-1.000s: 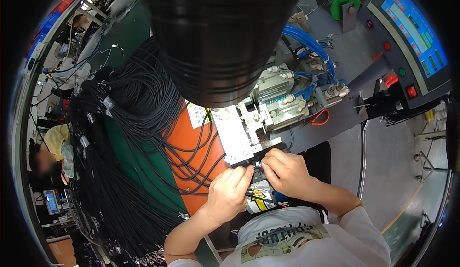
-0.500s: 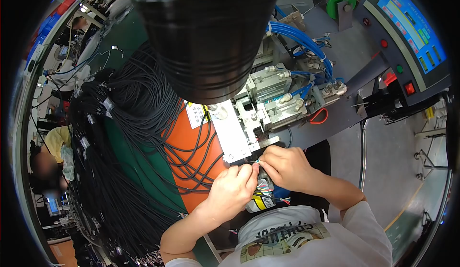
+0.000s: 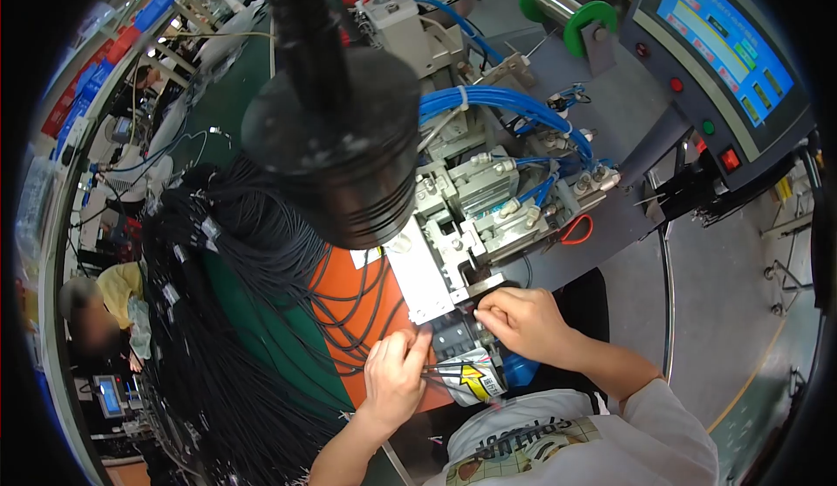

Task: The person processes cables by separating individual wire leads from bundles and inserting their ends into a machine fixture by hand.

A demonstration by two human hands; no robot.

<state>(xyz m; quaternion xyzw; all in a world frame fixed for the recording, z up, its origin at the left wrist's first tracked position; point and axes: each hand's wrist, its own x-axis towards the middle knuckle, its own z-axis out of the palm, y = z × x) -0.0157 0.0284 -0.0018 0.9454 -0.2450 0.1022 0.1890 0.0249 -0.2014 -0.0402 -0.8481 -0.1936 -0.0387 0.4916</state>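
Black cable (image 3: 442, 367) lies beside my left hand (image 3: 394, 380), crossing a white sticker (image 3: 455, 383) with a yellow arrow (image 3: 475, 383). That hand's thumb and fingers are drawn close together, and my right hand (image 3: 527, 322) is curled narrow too (whether either pinches anything, I cannot tell). Between them sits a dark block (image 3: 452, 336), just below the pale plate (image 3: 420, 285) of the machine (image 3: 499, 211).

Long, thin black cables (image 3: 205, 373) lie on the flat green counter (image 3: 272, 333), left of the boxy silver metal machine (image 3: 486, 227); the rectangular grey-framed screen (image 3: 725, 43) stands to its right.
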